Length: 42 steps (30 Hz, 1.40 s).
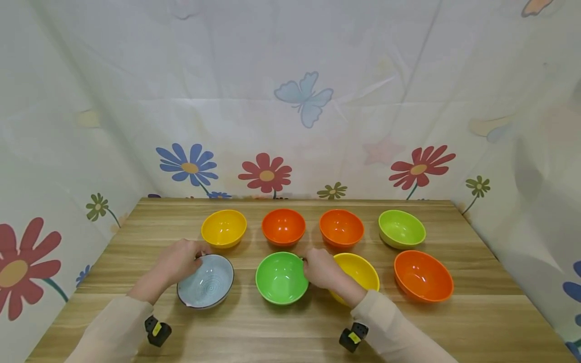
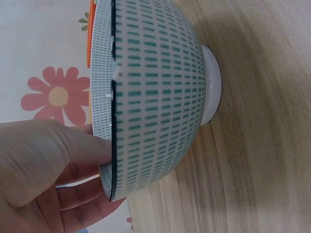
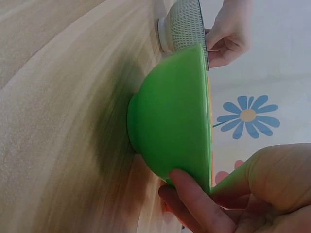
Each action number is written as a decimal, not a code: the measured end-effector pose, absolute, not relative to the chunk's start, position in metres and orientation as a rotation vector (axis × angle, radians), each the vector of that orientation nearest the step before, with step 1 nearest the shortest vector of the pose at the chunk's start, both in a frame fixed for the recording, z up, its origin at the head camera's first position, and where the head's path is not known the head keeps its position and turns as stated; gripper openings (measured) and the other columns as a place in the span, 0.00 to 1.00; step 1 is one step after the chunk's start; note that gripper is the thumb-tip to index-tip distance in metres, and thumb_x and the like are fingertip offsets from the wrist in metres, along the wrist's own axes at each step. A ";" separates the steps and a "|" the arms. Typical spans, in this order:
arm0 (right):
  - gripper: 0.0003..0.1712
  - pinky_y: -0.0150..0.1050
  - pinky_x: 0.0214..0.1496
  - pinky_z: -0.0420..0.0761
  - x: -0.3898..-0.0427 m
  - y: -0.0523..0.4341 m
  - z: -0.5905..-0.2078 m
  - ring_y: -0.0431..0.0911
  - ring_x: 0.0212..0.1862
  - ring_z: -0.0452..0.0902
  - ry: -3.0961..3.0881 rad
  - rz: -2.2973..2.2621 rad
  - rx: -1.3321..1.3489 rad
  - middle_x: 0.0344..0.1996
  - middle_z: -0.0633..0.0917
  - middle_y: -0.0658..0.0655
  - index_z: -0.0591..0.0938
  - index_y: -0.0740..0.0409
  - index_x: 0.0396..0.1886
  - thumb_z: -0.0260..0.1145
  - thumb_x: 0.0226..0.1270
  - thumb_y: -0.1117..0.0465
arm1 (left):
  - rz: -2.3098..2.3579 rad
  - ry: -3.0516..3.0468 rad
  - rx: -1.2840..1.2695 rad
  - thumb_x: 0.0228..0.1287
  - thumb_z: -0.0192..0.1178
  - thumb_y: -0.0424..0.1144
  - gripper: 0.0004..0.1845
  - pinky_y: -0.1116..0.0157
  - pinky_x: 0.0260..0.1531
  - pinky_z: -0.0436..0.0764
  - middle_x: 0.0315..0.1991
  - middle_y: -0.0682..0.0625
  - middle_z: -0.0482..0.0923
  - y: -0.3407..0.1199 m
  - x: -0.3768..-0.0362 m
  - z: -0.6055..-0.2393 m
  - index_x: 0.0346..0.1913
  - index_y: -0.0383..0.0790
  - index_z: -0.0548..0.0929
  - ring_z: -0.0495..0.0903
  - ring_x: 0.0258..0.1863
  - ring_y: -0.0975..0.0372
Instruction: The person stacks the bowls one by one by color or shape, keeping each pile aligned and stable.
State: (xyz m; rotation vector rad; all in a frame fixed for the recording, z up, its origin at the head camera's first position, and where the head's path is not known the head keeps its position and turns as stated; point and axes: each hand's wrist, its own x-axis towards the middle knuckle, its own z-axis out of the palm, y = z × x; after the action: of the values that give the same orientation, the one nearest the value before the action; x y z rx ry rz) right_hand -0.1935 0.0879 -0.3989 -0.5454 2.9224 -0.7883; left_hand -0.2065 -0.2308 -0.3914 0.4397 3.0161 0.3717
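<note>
My left hand [image 1: 180, 259] pinches the upper left rim of a pale blue-grey bowl [image 1: 210, 285], thumb on the rim. In the left wrist view this patterned bowl [image 2: 155, 92] shows green dashes, a dark rim with chips and a white foot. The right hand [image 1: 321, 269] grips a bright green bowl [image 1: 281, 280] by its right rim. Seen from the right wrist, fingers [image 3: 194, 199] lie against the outside of the green bowl [image 3: 170, 111], the thumb side at its rim. The patterned bowl stands beyond it.
Behind stand a yellow bowl [image 1: 224, 229], two orange bowls [image 1: 283, 227] and a lime bowl [image 1: 401, 229]. Another yellow bowl [image 1: 358, 272] lies partly under my right forearm, with an orange bowl [image 1: 423, 276] further right. A flower-printed curtain [image 1: 304, 136] hangs behind the wooden table [image 1: 254, 333].
</note>
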 end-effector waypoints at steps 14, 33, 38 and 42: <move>0.09 0.29 0.15 0.61 -0.192 0.086 -0.399 0.41 0.14 0.63 2.964 -0.781 -0.560 0.13 0.71 0.51 0.80 0.60 0.26 0.55 0.56 0.74 | 0.437 3.012 0.419 0.51 0.63 0.27 0.12 0.66 0.27 0.79 0.28 0.50 0.80 -0.237 -0.205 -0.391 0.37 0.46 0.85 0.74 0.27 0.60; 0.08 0.29 0.14 0.64 -0.192 0.087 -0.396 0.40 0.12 0.64 2.916 -0.811 -0.467 0.11 0.71 0.52 0.80 0.62 0.26 0.55 0.57 0.73 | 0.548 2.978 0.297 0.49 0.62 0.27 0.12 0.67 0.23 0.75 0.26 0.50 0.78 -0.242 -0.201 -0.391 0.38 0.41 0.85 0.71 0.25 0.60; 0.09 0.28 0.13 0.65 -0.192 0.087 -0.397 0.40 0.12 0.65 2.903 -0.819 -0.466 0.12 0.72 0.52 0.81 0.62 0.31 0.54 0.58 0.73 | 0.559 2.989 0.294 0.49 0.61 0.28 0.11 0.68 0.22 0.74 0.25 0.50 0.78 -0.244 -0.201 -0.393 0.37 0.41 0.85 0.71 0.24 0.60; 0.09 0.28 0.13 0.65 -0.192 0.087 -0.396 0.40 0.12 0.65 2.906 -0.815 -0.474 0.11 0.71 0.51 0.81 0.63 0.29 0.55 0.58 0.73 | 0.576 2.988 0.270 0.49 0.61 0.28 0.11 0.68 0.21 0.73 0.24 0.50 0.78 -0.244 -0.201 -0.394 0.37 0.41 0.85 0.71 0.23 0.61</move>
State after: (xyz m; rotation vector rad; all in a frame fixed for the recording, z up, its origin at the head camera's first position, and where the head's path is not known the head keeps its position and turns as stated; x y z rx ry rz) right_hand -0.1923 0.0874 -0.3961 -0.4740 2.9056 -0.8155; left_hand -0.2006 -0.2437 -0.3937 0.2701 2.9882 0.5760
